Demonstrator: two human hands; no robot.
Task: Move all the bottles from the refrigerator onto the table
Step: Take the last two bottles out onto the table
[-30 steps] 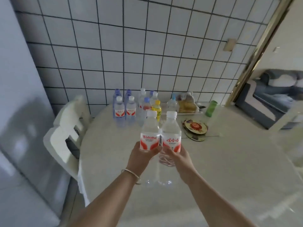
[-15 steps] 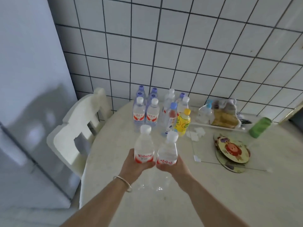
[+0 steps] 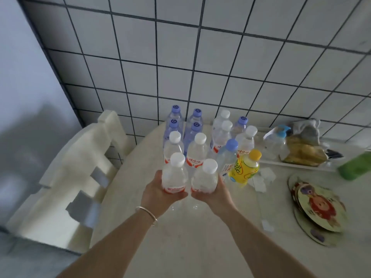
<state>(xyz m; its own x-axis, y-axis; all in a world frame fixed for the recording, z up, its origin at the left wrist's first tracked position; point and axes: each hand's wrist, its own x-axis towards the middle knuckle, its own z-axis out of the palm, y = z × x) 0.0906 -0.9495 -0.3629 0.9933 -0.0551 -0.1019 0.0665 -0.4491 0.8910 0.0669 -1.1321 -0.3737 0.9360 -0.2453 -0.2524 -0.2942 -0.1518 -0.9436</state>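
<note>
The left hand (image 3: 160, 190) is wrapped around the lower body of a clear plastic water bottle with a white cap and red label (image 3: 173, 173), held upright. The right hand (image 3: 212, 194) grips a second clear white-capped water bottle (image 3: 205, 177) the same way, just beside the first; whether the two bottles touch cannot be told. Both sit above the pale round surface (image 3: 200, 247), their bases hidden by the fingers. Just beyond stands a cluster of bottles: four with purple caps (image 3: 185, 123) at the back, several white-capped ones (image 3: 195, 151), one blue-capped (image 3: 227, 157) and a yellow drink bottle with a yellow cap (image 3: 246, 167). To the right, a shallow white tray (image 3: 297, 163) holds a clear pump bottle with a blue top (image 3: 278, 141) and blurred bags that are hard to identify. A green container (image 3: 356, 167) is cut off at the frame edge, near stacked round patterned mats (image 3: 319, 209). A white chair (image 3: 76, 173) stands left.
</note>
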